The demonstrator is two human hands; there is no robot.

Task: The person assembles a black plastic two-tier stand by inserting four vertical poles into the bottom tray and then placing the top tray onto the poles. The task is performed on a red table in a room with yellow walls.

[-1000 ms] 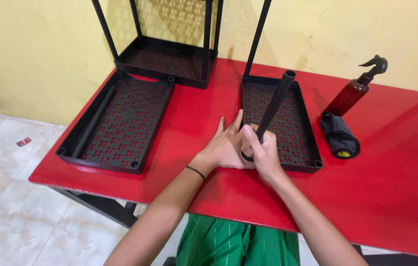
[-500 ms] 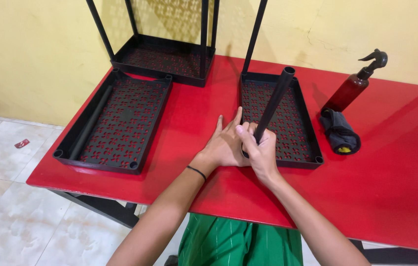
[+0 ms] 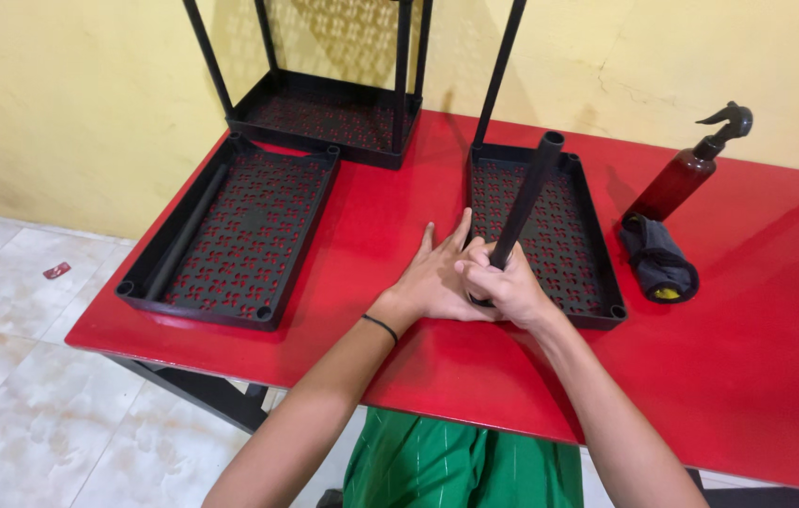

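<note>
Table: red, set against a yellow wall, carrying every part within arm's reach
Rack: black tier with upright posts, standing at the back by the wall
Left tray: black perforated shelf lying flat, untouched, well apart from the hands
Right tray: same kind, one post upright in its far corner; near corner under the hands
Tube: black, tilted, lower end at the tray's near-left corner
Bottle: brown sprayer, a rolled dark cloth just beside it
Right hand: fingers clenched round the tube's base, steering it
Left hand: fingers spread flat, bracing the corner
Change: the grip and the tube's tilt match half a second ago; view slightly shifted
</note>
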